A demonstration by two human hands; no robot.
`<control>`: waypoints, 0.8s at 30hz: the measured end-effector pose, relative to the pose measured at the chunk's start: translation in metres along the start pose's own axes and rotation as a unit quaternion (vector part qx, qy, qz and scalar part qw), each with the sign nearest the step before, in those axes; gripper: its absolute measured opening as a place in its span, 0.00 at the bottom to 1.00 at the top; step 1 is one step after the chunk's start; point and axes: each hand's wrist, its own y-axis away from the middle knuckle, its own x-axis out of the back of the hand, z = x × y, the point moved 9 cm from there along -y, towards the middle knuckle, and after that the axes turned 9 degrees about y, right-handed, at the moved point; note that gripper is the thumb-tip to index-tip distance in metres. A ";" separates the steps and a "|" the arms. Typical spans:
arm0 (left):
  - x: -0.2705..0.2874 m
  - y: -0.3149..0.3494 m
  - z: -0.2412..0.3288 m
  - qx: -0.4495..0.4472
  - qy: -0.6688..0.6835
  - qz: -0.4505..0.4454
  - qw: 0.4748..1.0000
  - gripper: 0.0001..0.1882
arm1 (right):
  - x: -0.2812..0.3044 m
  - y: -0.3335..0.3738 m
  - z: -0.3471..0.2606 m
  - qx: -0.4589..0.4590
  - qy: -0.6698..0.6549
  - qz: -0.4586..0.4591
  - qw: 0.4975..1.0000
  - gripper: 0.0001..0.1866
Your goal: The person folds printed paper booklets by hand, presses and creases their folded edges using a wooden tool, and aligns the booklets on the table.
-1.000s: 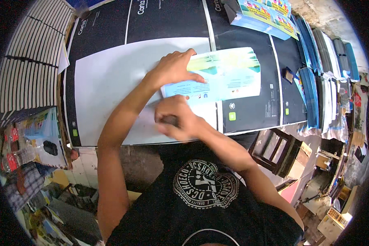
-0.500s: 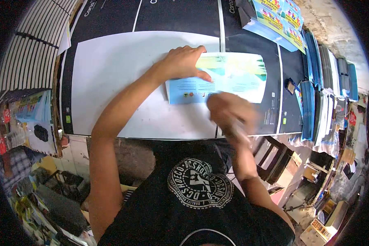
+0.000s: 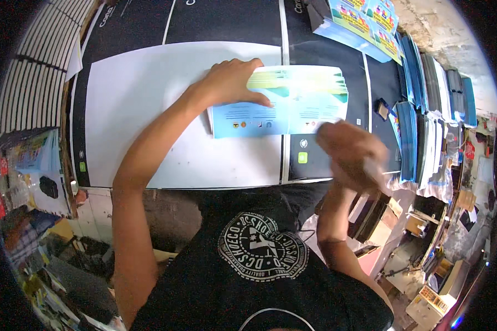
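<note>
A light blue, green and white stack of printed sheets point(image 3: 309, 99), opened out flat with its right edges fanned, lies across the white sheet and the black board. My left hand point(image 3: 234, 83) rests on its left part, thumb stretched over the print and fingers apart near the far edge, pressing it down. Close to the stack's near right corner, above the table's front edge, my right hand point(image 3: 353, 151) is closed and smeared by motion. Something pale sticks out of its near side, too blurred to name.
Under the work lies a large white sheet point(image 3: 143, 132) on a black table board point(image 3: 226, 22). A pile of colourful printed sheets point(image 3: 359, 33) stands at the far right. Along the right edge are blue and white stacks point(image 3: 408, 138) and a small dark object point(image 3: 382, 109). Bound stacks point(image 3: 44, 88) line the left.
My right hand has swept rightward along the stack's near edge and off past its corner. My left hand keeps its place on the stack. The whole view has shifted slightly left.
</note>
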 end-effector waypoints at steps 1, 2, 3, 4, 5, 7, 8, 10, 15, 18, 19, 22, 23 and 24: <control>0.000 0.002 -0.001 -0.001 -0.002 0.000 1.000 0.45 | -0.006 0.013 0.041 -0.059 0.053 -0.013 0.997 0.36; 0.001 0.004 -0.002 -0.002 -0.015 0.001 1.000 0.45 | -0.020 0.025 0.087 -0.181 0.099 -0.009 0.979 0.35; 0.003 0.003 -0.002 -0.005 -0.026 0.004 1.000 0.46 | -0.016 0.022 0.081 -0.150 0.039 0.008 0.988 0.37; 0.004 -0.001 -0.002 -0.006 -0.026 0.009 1.000 0.46 | -0.011 0.019 0.075 -0.119 -0.021 0.024 0.992 0.39; 0.006 -0.002 -0.001 -0.011 -0.032 0.021 0.999 0.46 | -0.006 0.018 0.083 -0.118 -0.057 0.030 0.991 0.40; 0.000 0.002 0.001 -0.004 -0.021 0.000 1.000 0.47 | 0.006 0.013 0.067 -0.098 -0.021 0.026 0.995 0.44; 0.004 0.001 0.000 -0.003 -0.023 0.005 1.000 0.47 | 0.033 0.013 0.064 -0.075 -0.008 0.095 0.993 0.44; 0.001 0.004 -0.005 0.016 -0.036 0.016 0.999 0.48 | 0.043 -0.007 0.006 0.029 -0.057 0.048 0.997 0.46; 0.001 -0.001 -0.001 0.022 0.011 -0.020 1.000 0.48 | 0.046 -0.012 -0.062 0.101 -0.084 -0.016 0.991 0.42; 0.002 0.001 0.000 0.004 0.010 -0.009 1.000 0.47 | -0.001 0.010 0.027 -0.061 -0.057 0.018 0.996 0.40; 0.001 -0.002 0.002 -0.013 -0.003 -0.003 1.000 0.46 | -0.021 0.017 0.060 -0.106 -0.024 0.006 0.994 0.39; 0.001 -0.004 -0.002 -0.031 -0.023 0.046 0.998 0.46 | -0.024 0.025 0.088 -0.134 -0.090 0.011 0.987 0.42; -0.002 0.004 -0.007 -0.023 -0.021 0.042 0.999 0.46 | -0.024 0.022 0.082 -0.172 -0.023 -0.011 0.985 0.44; -0.001 0.001 -0.009 -0.025 -0.018 0.032 0.999 0.46 | -0.027 0.016 0.076 -0.169 -0.023 -0.014 0.985 0.44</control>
